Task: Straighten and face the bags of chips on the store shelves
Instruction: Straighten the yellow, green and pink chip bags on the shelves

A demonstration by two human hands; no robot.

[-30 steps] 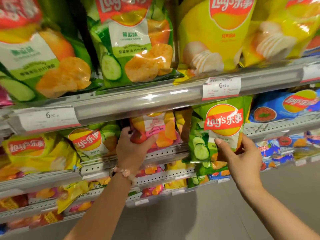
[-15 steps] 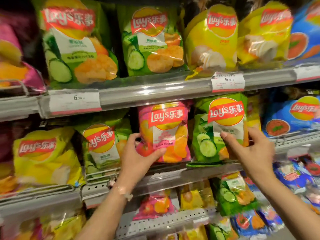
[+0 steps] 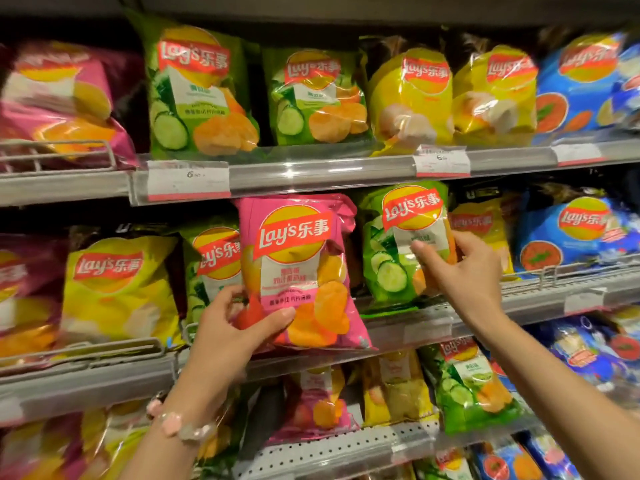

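Note:
A pink Lay's bag (image 3: 298,258) stands upright at the front of the middle shelf (image 3: 429,323), logo facing me. My left hand (image 3: 228,330) grips its lower left corner, thumb across the front. To its right a green cucumber Lay's bag (image 3: 398,237) stands on the same shelf, and my right hand (image 3: 464,268) holds its right side with the fingers over the front. Another green bag (image 3: 211,268) stands partly hidden behind the pink one's left edge.
The upper shelf (image 3: 311,171) carries green, yellow, pink and blue bags behind price tags (image 3: 188,180). Yellow bag (image 3: 117,289) and blue bag (image 3: 571,233) flank the middle row. Lower shelves (image 3: 329,445) hold more bags. A wire divider (image 3: 550,271) stands at the right.
The view has tilted up. My left hand has brought the pink bag forward and upright with its logo showing. My right hand stays on the green cucumber bag, which has risen a little.

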